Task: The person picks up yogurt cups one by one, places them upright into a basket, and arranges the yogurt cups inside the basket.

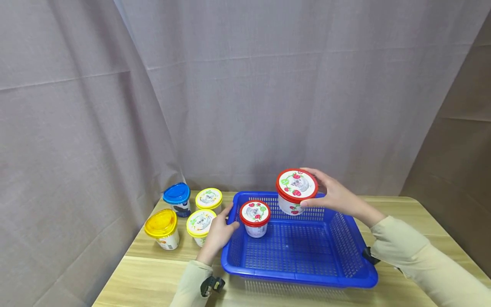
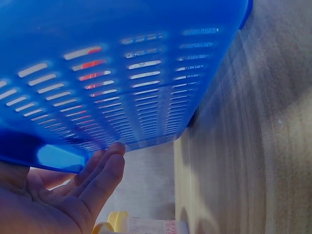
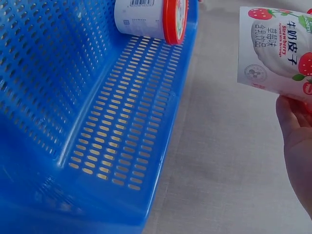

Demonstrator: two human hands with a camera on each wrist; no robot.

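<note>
My right hand [image 1: 333,194] grips a red-lidded strawberry milk cup [image 1: 293,200] and holds it above the back part of the blue plastic basket [image 1: 303,278]. The right wrist view shows the side of this cup [image 3: 273,53] with its strawberry print. Another red-lidded cup [image 1: 255,228] stands upright inside the basket at the left. My left hand [image 1: 219,234] rests at the basket's left rim. In the left wrist view the left hand's fingers [image 2: 105,183] lie fairly straight along the slotted outer wall of the basket [image 2: 146,105].
Left of the basket stand two yellow-rimmed cups [image 1: 209,198], a blue-lidded cup [image 1: 180,204] and an orange-lidded cup [image 1: 168,238]. All are on the wooden table [image 1: 142,277]. A grey curtain [image 1: 268,106] hangs behind the table.
</note>
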